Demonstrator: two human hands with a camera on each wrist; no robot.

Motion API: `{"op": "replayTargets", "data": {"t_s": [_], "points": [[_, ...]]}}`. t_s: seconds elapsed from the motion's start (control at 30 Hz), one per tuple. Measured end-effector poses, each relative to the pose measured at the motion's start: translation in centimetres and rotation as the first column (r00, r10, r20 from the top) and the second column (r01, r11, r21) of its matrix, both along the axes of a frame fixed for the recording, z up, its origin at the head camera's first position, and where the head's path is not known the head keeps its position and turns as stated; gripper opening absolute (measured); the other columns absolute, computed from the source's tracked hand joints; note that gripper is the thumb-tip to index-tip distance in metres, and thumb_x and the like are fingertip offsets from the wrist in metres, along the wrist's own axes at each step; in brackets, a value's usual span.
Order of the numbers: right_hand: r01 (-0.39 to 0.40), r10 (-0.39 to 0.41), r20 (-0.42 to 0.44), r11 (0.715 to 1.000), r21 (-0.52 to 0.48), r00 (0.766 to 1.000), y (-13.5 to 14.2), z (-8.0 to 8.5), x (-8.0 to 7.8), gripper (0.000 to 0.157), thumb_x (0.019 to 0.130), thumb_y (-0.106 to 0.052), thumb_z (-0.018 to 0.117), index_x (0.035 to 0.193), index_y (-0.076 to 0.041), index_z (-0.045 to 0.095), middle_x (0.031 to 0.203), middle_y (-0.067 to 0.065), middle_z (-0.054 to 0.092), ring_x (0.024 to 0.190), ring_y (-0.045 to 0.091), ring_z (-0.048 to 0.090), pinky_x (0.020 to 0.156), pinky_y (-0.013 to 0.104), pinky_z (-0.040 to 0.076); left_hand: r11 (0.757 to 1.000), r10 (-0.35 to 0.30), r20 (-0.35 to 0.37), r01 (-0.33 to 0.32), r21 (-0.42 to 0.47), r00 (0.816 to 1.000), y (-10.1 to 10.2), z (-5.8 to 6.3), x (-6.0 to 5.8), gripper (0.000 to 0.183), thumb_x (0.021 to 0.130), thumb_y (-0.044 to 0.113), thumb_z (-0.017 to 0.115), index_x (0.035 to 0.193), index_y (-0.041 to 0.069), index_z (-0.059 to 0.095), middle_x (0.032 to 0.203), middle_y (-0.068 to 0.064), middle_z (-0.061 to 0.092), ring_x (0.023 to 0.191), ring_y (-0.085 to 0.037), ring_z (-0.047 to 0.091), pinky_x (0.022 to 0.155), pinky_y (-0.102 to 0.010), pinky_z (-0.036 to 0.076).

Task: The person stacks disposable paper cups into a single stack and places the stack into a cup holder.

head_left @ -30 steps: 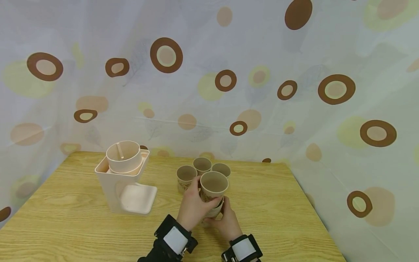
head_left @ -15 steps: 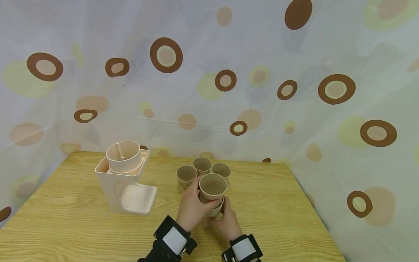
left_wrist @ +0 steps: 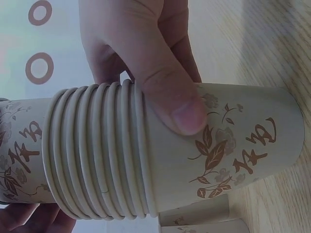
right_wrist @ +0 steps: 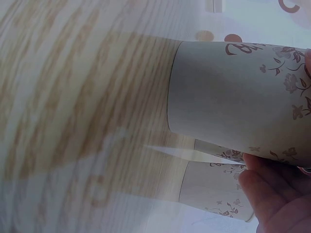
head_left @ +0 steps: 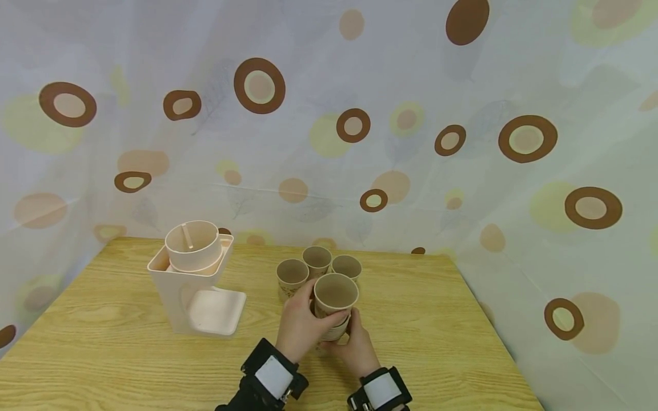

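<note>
Cup stack: a nested stack of paper cups [head_left: 335, 308] with brown flower and leaf print, held just above the desk [head_left: 103, 337] near the middle of its front edge; the left wrist view shows many rolled rims packed close together.
Top cup: its open mouth [head_left: 336, 290] faces up toward the head camera and sits a little proud of the rims below it.
Left hand: the left hand [head_left: 300, 325] wraps the stack from the left side, the thumb [left_wrist: 167, 92] pressed flat on the printed wall of a cup [left_wrist: 218, 145] just beside the band of rims, fingers curled round behind.
Right hand: the right hand [head_left: 354, 345] cups the lower part of the stack from the near right side; in the right wrist view only a fingertip and palm edge [right_wrist: 277, 194] show against the cup wall [right_wrist: 238, 97], curled round it.
Loose cups: three single cups [head_left: 317, 264] stand upright in a tight cluster just behind the stack, toward the middle of the desk's back edge.
Holder: a pale plastic cup dispenser [head_left: 192, 279] stands on the left half of the desk, well apart from the hands, with a round tub on top and a flat tray at its foot.
Backdrop: a curtain [head_left: 360, 125] with brown rings and yellow spots hangs behind and to the right of the desk.
</note>
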State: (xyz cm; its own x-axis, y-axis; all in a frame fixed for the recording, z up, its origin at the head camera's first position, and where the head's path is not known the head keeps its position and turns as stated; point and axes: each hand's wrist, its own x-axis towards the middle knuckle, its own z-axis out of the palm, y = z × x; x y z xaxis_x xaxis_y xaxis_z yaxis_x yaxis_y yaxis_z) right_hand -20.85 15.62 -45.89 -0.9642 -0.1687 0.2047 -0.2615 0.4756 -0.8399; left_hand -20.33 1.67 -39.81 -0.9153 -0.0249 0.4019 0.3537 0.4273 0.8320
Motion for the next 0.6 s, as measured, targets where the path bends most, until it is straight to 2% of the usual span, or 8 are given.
{"op": "replayTargets", "data": {"t_s": [0.3,0.6], "points": [[0.006,-0.005,-0.026,1.0,0.018,1.0,0.02,-0.12,0.0,0.088,0.069,-0.013,0.079,0.136,0.01,0.027,0.129,0.037,0.051,0.116,0.047,0.051,0.094,0.062,0.045,0.999,0.027,-0.002,-0.027,-0.02,1.0,0.14,-0.31,0.12,0.068,0.065,0.036,0.081,0.121,0.006,0.059,0.112,-0.013,0.067,0.103,-0.028,0.062,0.086,-0.049,0.052],[0.005,-0.004,-0.039,1.0,0.025,0.999,0.03,-0.3,-0.11,0.087,0.068,-0.011,0.079,0.136,0.009,0.028,0.129,0.037,0.052,0.115,0.047,0.052,0.093,0.061,0.046,0.996,0.064,-0.018,-0.065,-0.055,0.998,0.17,-0.94,0.05,0.068,0.064,0.04,0.08,0.12,0.006,0.06,0.113,-0.014,0.061,0.105,-0.029,0.056,0.086,-0.051,0.049]]}}
